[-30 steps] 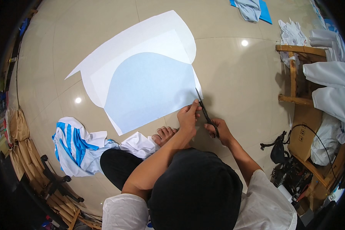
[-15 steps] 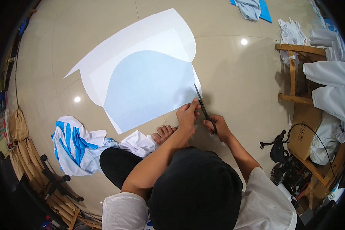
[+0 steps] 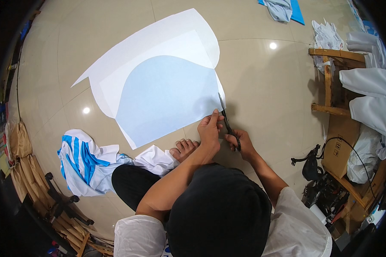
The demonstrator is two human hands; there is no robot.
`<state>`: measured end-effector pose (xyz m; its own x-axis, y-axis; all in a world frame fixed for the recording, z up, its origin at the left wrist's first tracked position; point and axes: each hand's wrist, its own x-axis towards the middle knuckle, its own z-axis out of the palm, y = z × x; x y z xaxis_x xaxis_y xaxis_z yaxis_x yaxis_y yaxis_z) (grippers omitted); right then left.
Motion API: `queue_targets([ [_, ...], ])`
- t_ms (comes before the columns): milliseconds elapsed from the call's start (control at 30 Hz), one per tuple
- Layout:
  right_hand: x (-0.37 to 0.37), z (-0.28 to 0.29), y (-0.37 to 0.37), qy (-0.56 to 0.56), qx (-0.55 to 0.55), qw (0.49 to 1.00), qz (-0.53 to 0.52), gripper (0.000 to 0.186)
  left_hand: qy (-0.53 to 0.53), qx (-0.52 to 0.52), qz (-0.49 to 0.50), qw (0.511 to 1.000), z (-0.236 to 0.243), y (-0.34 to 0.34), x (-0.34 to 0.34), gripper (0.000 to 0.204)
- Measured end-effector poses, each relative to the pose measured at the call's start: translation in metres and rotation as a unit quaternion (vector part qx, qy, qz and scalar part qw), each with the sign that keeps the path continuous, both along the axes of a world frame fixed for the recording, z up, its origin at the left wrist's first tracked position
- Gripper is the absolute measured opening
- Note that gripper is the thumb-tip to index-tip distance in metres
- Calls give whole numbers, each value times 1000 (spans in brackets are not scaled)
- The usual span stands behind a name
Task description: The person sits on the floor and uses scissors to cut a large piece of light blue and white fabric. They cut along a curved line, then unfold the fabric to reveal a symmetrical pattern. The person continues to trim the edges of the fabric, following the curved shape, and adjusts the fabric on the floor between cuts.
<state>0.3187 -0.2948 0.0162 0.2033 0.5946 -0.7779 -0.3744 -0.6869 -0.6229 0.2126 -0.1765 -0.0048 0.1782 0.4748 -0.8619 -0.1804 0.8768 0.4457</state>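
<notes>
On the glossy beige tiled floor (image 3: 266,77), in front of the person, lies a light-blue, dome-topped flat panel (image 3: 167,98), with larger white, curved-edged sheets (image 3: 167,32) showing around it. The left hand (image 3: 209,132) pinches the panel's lower right corner, thumb on top and fingers curled beneath. The right hand (image 3: 241,142) is closed around the handles of a pair of dark, long-bladed scissors (image 3: 227,123), whose blades point away from the person along the panel's right edge; how far apart they stand is too small to tell.

The panel looks light, thin and limp, whether cloth or paper I cannot tell, and probably slides easily on the smooth tile and creases if bunched. A gentle thumb-and-finger grip at the edge, close beside the blades but clear of them, seems the best hold.
</notes>
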Motion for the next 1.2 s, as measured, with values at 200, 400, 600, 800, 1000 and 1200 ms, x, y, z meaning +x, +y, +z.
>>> queue_targets([
  [200,1,2,4,-6,-11,1000,5,27,1,9,-10,1000,2,2,-1,28],
  [400,-1,4,7,6,-14,1000,-9,27,0,-4,-5,1000,3,4,-1,29],
  [600,-4,-1,6,-3,-22,1000,-11,25,-5,-5,-8,1000,3,5,-2,29],
  [800,-10,1,8,0,-3,999,-33,25,-4,-6,-7,1000,3,5,-2,28],
  [1000,-18,5,11,-9,-20,999,-48,26,-8,-2,-9,1000,4,5,-3,29],
  [1200,-24,0,8,7,-27,997,-72,28,-7,-5,-11,1000,4,6,-5,28],
])
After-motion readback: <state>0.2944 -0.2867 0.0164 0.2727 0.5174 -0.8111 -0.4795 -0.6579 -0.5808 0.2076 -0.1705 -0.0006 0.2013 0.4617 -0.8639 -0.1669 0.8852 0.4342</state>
